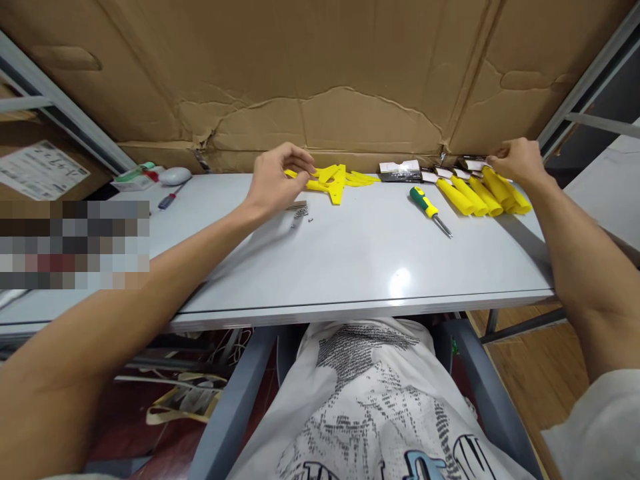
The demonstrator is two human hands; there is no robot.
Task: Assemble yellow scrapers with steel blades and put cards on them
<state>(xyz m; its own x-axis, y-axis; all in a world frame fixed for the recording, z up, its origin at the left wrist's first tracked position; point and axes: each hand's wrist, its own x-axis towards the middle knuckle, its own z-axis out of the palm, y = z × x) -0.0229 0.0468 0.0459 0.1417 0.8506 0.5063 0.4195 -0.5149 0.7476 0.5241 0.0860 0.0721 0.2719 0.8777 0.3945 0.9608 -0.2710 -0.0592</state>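
- A sheet of creased cardboard stands behind the white table, with a metal post on the left and another on the right.
- The left hand is over the back of the table, just beside the yellow parts. Its fingers are curled, with a narrow gap to the thumb; whether a piece is held between them, I cannot tell.
- The yellow parts lie in a loose group near the back edge, to the right of that hand, some flat and thin, one broader and angled.
- Small screws lie in a little heap in front of the left hand, by a brown strip, with one or two apart from the heap.
- The right hand is at the far right, its fingers bent close together at the dark-and-white packs. I cannot tell whether it grips one.
- Yellow tubes lie in a row there, slanting toward the front, the packs at their back ends.
- A flat pack lies between the two groups, against the cardboard.
- A green and yellow screwdriver lies slantwise, left of the tubes, its tip toward the front.
- On the left stand a tray, a white rounded thing and a smaller screwdriver.
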